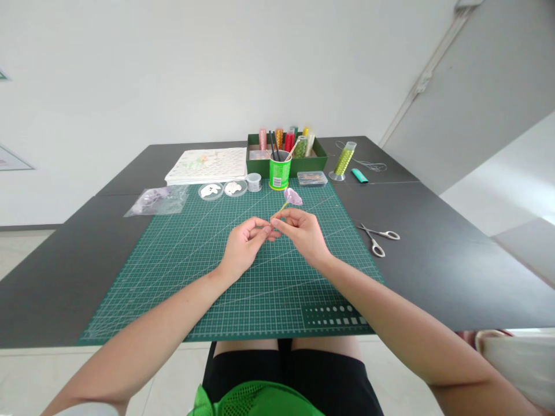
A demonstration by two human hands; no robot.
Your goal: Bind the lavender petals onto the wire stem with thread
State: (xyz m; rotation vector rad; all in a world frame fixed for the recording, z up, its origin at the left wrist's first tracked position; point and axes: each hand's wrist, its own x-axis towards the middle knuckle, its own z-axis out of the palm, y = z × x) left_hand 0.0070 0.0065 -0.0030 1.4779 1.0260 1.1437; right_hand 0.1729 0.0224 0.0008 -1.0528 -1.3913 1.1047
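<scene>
My left hand (246, 242) and my right hand (301, 231) meet fingertip to fingertip above the green cutting mat (195, 277). Both are pinched on a thin yellow-green stem that rises toward the far side and ends in a small purple flower (293, 196). The left fingers curl inward around the stem's lower end. The right thumb and forefinger grip it just above. The flower hangs a little above the mat, in front of a green can.
Scissors (376, 238) lie right of the mat. At the back stand a green can of tools (280, 170), a green box of spools (286, 151), a wire spool (343, 162), small round dishes (211, 190), a plastic bag (158, 200) and a printed sheet (208, 164).
</scene>
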